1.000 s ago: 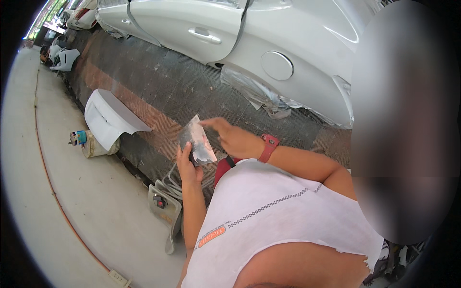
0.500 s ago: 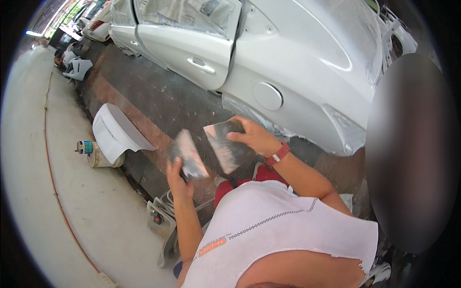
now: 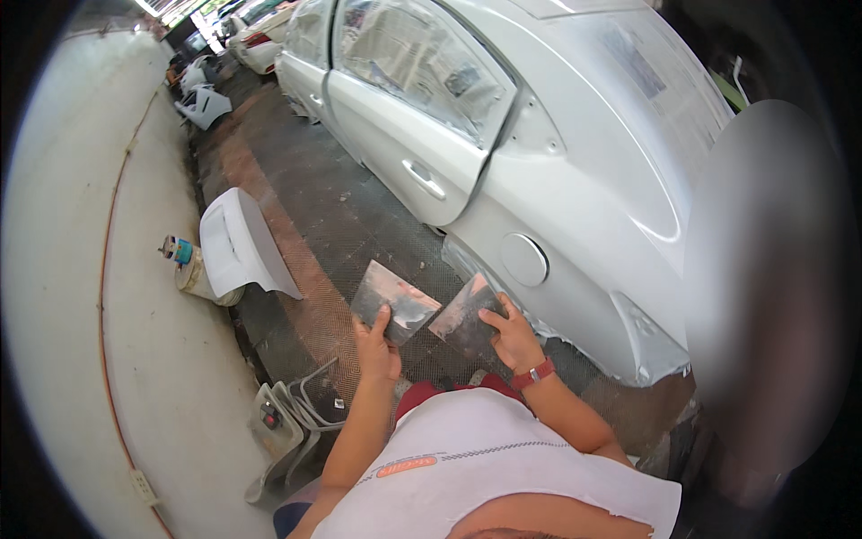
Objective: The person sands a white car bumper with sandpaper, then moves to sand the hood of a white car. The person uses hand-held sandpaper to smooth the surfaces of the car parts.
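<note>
My left hand (image 3: pixel 376 349) grips a flat rectangular dark plate (image 3: pixel 402 299) by its lower left edge, thumb on top. A second flat dark plate (image 3: pixel 461 323), similar in size, is held at its right side by my right hand (image 3: pixel 515 341), which has a red band at the wrist. Both plates have a shiny, patchy face with pale pinkish and grey areas; their exact kind is not clear. Their near corners almost meet in front of my body, above the floor. Fingers beneath the plates are hidden.
A white car (image 3: pixel 593 225) with paper-masked windows stands ahead and right. At left, a white car panel (image 3: pixel 241 238) leans on a bucket (image 3: pixel 199 280) by the wall (image 3: pixel 63 269). A chair (image 3: pixel 280 422) is at lower left. A blurred patch hides the far right.
The view has shifted, with more of the car showing. Both plates have turned and been lowered toward my body, their corners now closer together. Each hand keeps its plate.
</note>
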The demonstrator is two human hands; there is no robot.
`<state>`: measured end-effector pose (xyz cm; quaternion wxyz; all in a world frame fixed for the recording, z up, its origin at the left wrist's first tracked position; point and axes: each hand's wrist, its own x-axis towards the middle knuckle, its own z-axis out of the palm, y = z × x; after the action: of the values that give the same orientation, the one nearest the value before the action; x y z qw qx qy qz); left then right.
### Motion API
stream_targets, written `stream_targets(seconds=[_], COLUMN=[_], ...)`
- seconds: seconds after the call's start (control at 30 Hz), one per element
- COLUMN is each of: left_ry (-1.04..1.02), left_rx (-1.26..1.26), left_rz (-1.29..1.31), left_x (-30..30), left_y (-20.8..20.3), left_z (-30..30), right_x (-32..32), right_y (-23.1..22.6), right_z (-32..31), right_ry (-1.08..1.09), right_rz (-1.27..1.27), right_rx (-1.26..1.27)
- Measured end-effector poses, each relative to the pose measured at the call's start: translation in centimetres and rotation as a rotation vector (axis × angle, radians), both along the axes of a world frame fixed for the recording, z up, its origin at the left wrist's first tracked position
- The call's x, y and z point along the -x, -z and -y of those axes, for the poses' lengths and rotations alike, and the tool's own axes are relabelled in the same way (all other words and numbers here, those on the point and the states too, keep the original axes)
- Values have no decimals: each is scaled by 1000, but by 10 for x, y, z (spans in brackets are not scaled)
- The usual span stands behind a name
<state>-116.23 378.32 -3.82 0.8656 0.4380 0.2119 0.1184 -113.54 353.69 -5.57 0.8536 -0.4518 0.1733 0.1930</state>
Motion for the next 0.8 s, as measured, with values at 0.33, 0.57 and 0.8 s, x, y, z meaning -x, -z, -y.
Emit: stream_targets(seconds=[0.33, 0.57, 0.8], left_ry=[-16, 166, -75], left_rx=[-4, -38, -68], left_rz=[21, 18, 39], left_x=[-15, -16, -33], left_y=[-17, -19, -22], left_z=[20, -2, -8], right_x=[21, -22, -43], right_y=[-58, -55, -75], right_z=[-22, -13, -29], right_ry=[-440, -607, -536], right_rz=[1215, 1020, 520], right_rx=[795, 1040, 198])
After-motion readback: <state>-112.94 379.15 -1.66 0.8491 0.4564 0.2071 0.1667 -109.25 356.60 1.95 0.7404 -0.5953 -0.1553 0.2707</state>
